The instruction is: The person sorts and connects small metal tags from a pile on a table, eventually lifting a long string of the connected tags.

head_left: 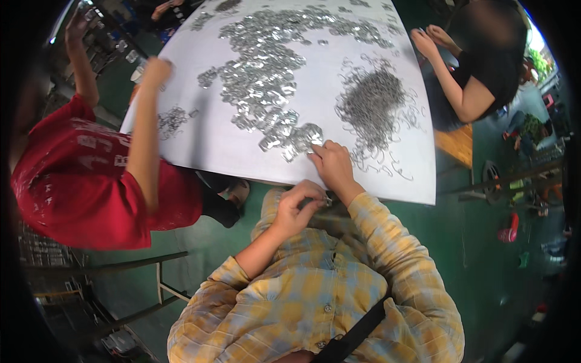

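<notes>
left hand (293, 209) nearest, at table edge, thumb and fingers pinching small shiny piece (328, 200). right hand (334, 166) just ahead and right of it, fingertips on near end of silvery pile (266, 78), can't tell if gripping. wire hooks (375, 100) beyond right hand, to its right, on white table (321, 66). red-shirted person (91, 175) left of left hand; black-shirted person (484, 75) far right.

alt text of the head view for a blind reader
A person's right hand touches a pile of shiny metal pieces on a white table; the left hand, by the edge, seems to pinch a small piece. Bent wires lie heaped right of the pile, with a co-worker in red at left and one in black at right.
</notes>
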The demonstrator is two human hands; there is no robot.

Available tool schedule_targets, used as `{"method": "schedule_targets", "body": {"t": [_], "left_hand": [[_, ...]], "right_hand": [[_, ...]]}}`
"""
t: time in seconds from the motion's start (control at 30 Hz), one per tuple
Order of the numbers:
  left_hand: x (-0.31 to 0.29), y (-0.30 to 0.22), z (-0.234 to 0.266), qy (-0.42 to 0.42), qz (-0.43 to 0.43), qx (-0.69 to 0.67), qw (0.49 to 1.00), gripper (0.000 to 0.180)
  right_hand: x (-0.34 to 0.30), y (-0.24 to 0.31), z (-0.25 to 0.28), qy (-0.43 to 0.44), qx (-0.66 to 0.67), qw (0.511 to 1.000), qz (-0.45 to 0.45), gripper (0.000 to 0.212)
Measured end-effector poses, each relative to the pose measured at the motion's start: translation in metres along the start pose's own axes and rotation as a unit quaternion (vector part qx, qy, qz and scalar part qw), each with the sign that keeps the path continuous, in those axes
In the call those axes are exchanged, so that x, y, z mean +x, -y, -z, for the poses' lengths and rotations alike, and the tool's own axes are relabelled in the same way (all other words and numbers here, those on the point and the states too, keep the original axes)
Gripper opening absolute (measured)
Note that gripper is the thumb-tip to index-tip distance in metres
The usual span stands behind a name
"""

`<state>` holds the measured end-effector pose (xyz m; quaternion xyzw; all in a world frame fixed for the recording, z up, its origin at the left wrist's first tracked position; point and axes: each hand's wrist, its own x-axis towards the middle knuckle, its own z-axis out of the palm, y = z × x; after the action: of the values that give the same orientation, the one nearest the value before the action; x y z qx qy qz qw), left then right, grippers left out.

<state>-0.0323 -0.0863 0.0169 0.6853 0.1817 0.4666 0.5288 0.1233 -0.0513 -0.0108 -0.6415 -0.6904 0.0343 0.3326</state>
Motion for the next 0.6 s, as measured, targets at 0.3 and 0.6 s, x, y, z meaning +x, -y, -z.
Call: {"method": "schedule_targets", "body": {"t": [0.3, 0.6], "left_hand": [[-0.001, 0.000, 0.004, 0.004, 0.023, 0.018, 1.000, 0.015], [0.003, 0.008, -0.009, -0.028, 0.075, 0.065, 0.995, 0.011]], "right_hand": [[0.010, 0.005, 0.001, 0.044, 0.018, 0.998, -0.040, 0.020], [-0.016, 0.003, 0.062, 0.034, 0.541, 0.797, -0.266, 0.019]]}}
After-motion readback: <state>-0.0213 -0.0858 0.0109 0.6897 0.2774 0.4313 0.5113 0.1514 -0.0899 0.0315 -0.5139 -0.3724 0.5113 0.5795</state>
